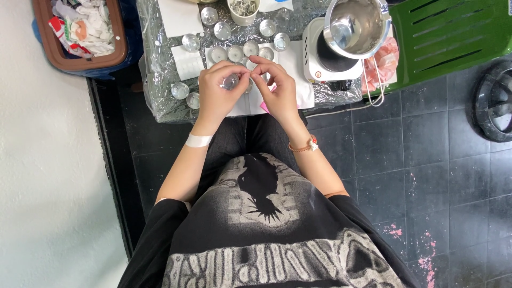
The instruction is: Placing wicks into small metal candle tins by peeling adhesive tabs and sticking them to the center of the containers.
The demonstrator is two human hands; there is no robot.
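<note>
Left hand [217, 90] fingers clamp a small metal cup [231, 81] just left of the white hotplate [322, 56]; right hand [277, 88] fingertips pinch together at its rim. White paper squares [181, 18] lie farther left, beside loose cups [190, 41]

1. A brown basket [120, 48] at 11 o'clock holds crumpled white scraps.
2. A steel pot [358, 24] at 1 o'clock sits on a white electric hotplate [314, 58].
3. A white cup [243, 12] at 12 o'clock holds small metal bits.
4. Empty round tealight cups [236, 52] lie in rows on the foil-covered table [160, 101].
5. A green slatted panel [453, 32] lies at 2 o'clock.
6. A black round object [495, 101] rests at 3 o'clock on the dark tiled floor [416, 160].
</note>
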